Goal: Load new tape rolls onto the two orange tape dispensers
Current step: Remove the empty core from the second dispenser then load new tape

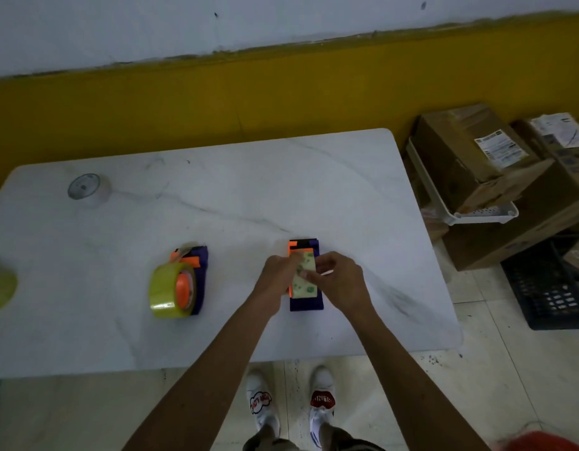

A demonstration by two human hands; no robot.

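1. Right dispenser (306,297): orange and dark blue-purple, lying on the surface (281,190) near its front edge, right of centre, long axis pointing away from the person.
2. Patterned roll (303,271): pale tape with green spots, seen edge-on over the right dispenser, between the two hands.
3. Left hand (278,275): fingers curled against the left side of the patterned roll and dispenser, gripping there; the exact contact is blurred.
4. Right hand (341,278): fingers closed on the right side of the patterned roll, thumb towards the roll.
5. Left dispenser (197,271): same colours, resting on the surface well to the left of the hands, untouched.
6. Yellow roll (169,291): clear yellowish tape seated on the orange hub of the left dispenser, with a strip running up to the dispenser's far end.
7. Spare roll (1,288): yellow-green, at the left edge of the surface, partly out of view.
8. White roll (88,188): lying flat near the far left corner of the surface.
9. Boxes (476,151): cardboard, stacked on the floor to the right of the surface, with a white tray (460,216) among them.
10. Crate (548,288): dark, perforated, on the floor in front of the boxes.
11. Shoes (291,405): white, on the tiled floor below the front edge of the surface.
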